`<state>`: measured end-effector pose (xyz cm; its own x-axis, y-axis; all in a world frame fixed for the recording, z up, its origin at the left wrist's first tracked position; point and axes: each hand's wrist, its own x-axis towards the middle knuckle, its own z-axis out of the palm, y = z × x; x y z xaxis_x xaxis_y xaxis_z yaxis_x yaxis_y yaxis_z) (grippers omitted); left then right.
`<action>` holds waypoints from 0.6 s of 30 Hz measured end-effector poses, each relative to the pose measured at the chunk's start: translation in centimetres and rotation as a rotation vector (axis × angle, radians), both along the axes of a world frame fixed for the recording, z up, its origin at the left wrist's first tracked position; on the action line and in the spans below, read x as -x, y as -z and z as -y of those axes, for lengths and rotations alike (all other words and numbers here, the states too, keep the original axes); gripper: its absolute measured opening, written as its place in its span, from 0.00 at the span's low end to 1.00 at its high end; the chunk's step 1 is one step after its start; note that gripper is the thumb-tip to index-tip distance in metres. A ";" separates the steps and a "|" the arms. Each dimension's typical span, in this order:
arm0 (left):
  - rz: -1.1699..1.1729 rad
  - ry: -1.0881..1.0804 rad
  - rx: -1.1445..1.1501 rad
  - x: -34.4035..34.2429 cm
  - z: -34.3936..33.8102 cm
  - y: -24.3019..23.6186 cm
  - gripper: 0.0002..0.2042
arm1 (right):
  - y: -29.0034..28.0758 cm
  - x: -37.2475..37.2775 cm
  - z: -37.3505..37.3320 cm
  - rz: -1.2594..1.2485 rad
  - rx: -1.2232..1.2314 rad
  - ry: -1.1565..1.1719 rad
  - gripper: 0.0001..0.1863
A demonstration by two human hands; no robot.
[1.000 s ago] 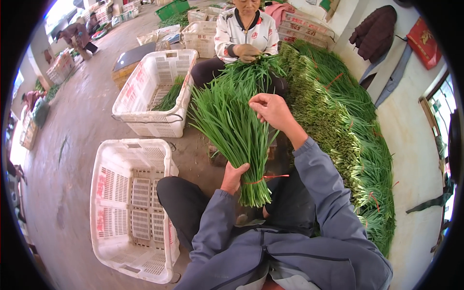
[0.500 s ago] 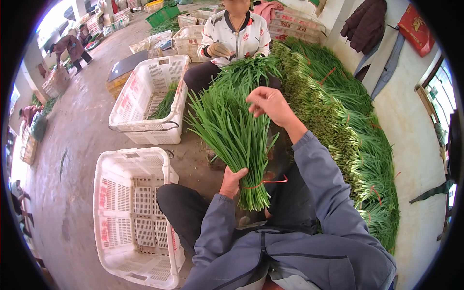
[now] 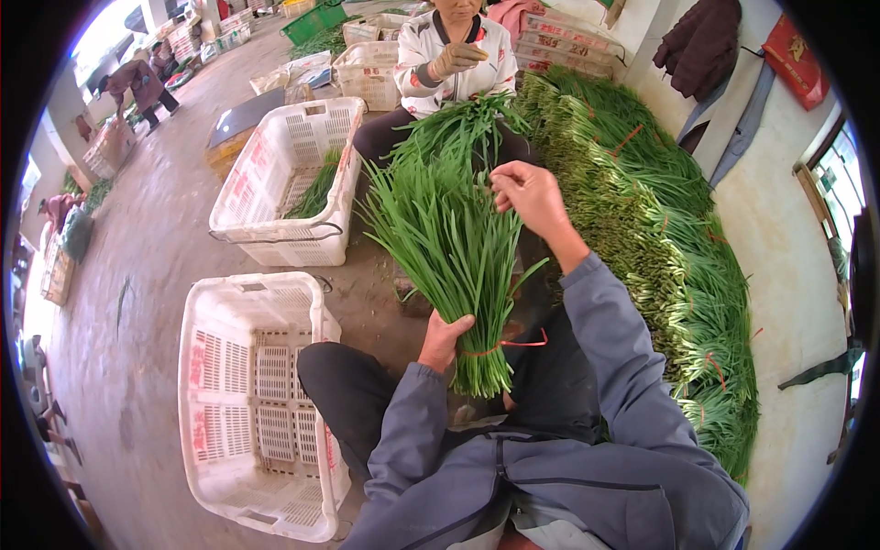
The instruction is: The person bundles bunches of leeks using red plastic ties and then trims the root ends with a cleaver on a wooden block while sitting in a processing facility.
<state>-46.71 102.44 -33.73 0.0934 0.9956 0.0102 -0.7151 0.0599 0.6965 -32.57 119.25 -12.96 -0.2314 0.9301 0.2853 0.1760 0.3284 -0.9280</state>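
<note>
A bundle of garlic chives [image 3: 454, 243] fans out in front of me, its leaves pointing away and its cut stem ends toward my lap. My left hand [image 3: 445, 339] grips the bundle just beside a thin red tie [image 3: 522, 343], which wraps round the stems with a loose end sticking out to the right. Over the upper right leaf tips is my right hand [image 3: 532, 197], its thumb and fingers pinched together. Whatever lies in that pinch, if anything, is too small to make out.
At my left stands a white plastic crate [image 3: 215, 403]; a second crate [image 3: 302, 229] beyond it contains some chives. Stacked chives [image 3: 632, 247] line the right wall. A gloved co-worker [image 3: 456, 60] sits opposite with loose chives [image 3: 458, 133] on the lap.
My right hand has shifted slightly right and its fingers have drawn closer together. My left hand still grips the bundle. The co-worker's gloved hand has risen.
</note>
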 end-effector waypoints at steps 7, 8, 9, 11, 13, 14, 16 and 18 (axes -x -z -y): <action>-0.003 -0.001 0.036 0.5 0.1 0.0 0.31 | -0.9 1.4 6.6 0.500 0.045 -0.496 0.08; -0.003 -0.001 0.039 0.4 0.0 0.1 0.31 | -0.1 1.9 6.8 0.517 -0.047 -0.488 0.08; -0.009 -0.014 0.029 0.4 0.0 0.2 0.31 | 0.6 2.1 7.0 0.554 -0.093 -0.480 0.10; -0.014 -0.025 0.019 0.1 -0.1 0.3 0.31 | 2.1 2.1 6.6 0.581 -0.279 -0.455 0.12; -0.018 -0.039 0.008 0.0 -0.1 0.3 0.32 | 3.0 2.0 6.4 0.620 -0.468 -0.399 0.16; -0.018 -0.043 0.008 0.1 -0.1 0.3 0.32 | 3.4 1.9 6.2 0.619 -0.468 -0.403 0.16; -0.007 -0.038 -0.006 0.2 -0.1 0.3 0.33 | 3.8 1.9 5.8 0.657 -0.583 -0.338 0.16; -0.005 -0.042 -0.002 0.2 -0.1 0.1 0.33 | 3.6 1.9 5.9 0.665 -0.487 -0.353 0.15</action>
<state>-46.96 102.52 -33.84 0.0513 0.9986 0.0115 -0.7134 0.0286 0.7002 -34.45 113.36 -16.58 -0.7391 0.5847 0.3344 0.4420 0.7957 -0.4141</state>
